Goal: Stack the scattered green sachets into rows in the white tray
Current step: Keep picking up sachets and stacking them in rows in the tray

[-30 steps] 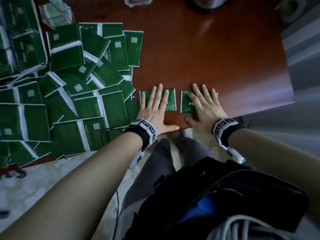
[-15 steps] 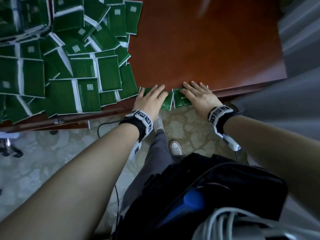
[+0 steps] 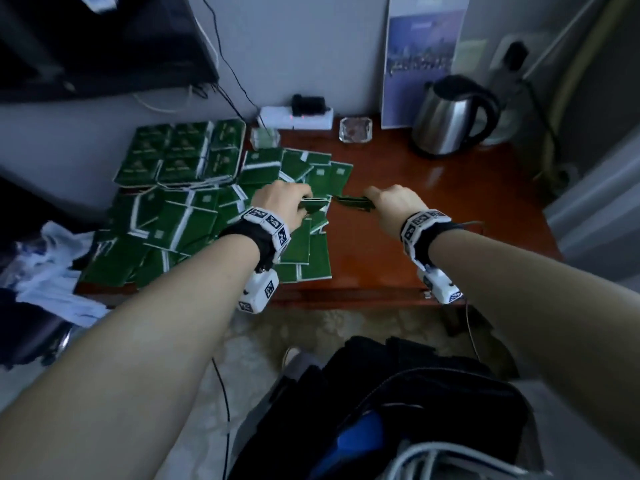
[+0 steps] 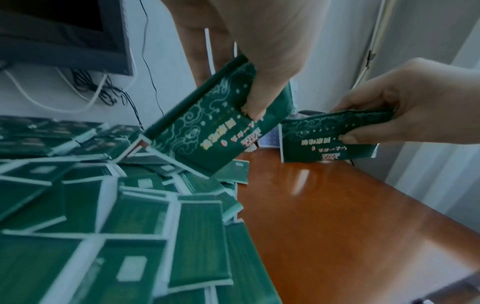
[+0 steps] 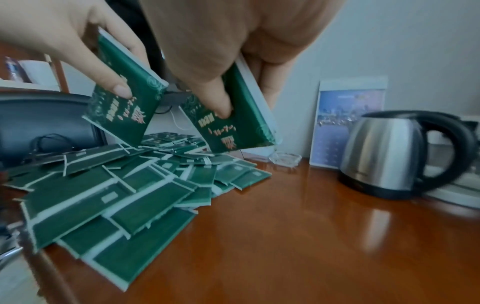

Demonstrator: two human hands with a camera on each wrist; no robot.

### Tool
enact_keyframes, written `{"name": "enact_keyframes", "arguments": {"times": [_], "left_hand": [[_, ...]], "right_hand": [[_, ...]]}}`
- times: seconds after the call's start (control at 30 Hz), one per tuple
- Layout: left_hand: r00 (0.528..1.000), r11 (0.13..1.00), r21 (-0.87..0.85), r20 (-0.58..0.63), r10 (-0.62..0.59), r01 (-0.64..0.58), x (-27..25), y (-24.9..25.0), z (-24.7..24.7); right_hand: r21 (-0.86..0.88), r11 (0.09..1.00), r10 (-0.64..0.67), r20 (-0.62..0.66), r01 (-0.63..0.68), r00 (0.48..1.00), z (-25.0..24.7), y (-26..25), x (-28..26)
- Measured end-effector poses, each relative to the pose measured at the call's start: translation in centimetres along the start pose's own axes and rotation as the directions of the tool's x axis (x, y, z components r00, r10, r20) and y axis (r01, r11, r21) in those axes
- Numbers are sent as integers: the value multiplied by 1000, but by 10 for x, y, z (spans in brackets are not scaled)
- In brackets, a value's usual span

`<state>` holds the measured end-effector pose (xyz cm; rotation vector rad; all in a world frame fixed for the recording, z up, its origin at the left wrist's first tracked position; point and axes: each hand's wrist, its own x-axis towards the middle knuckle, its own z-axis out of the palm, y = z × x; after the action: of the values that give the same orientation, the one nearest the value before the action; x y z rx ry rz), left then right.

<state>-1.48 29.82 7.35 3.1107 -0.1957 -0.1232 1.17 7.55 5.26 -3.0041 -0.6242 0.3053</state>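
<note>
Above the wooden table (image 3: 433, 237) my left hand (image 3: 280, 206) pinches one sachet (image 4: 207, 127) and my right hand (image 3: 394, 206) pinches another sachet (image 5: 233, 123), beside the pile (image 3: 194, 230)

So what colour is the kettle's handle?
Black, on a silver steel kettle; the right wrist view shows it best.

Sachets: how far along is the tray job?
Done: the white tray at the back left already holds rows of green sachets. In hand: the left hand pinches one sachet and the right hand another, both lifted off the table. Left: a large scattered pile still covers the table's left side, so most remains.
</note>
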Motion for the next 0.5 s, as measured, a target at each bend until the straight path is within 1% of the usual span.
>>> {"name": "enact_keyframes", "arguments": {"times": [0.1,0.17,0.23,0.33,0.4,0.5], "left_hand": [[1000,998,50,-11,-28,28,11,-38,-20],[999,998,57,-24,-32,33,20,-68,-30],[999,998,64,-35,-26,28,33,-100,-36],[999,998,68,-36,-10,13,52,-152,-43],[999,998,61,-41,-6,9,63,-188,-46],[1000,998,55,-28,1,0,78,-241,-47]], "right_hand": [[-22,999,-43,-58,42,997,-16,-30,32],[-24,999,-49,-94,47,994,-25,-53,57],[-3,1000,-28,-133,28,991,-34,-75,82],[88,996,43,-196,-26,980,-41,-113,118],[115,992,80,-198,-58,977,-45,-141,140],[106,991,105,-183,-87,977,-46,-179,174]]}}
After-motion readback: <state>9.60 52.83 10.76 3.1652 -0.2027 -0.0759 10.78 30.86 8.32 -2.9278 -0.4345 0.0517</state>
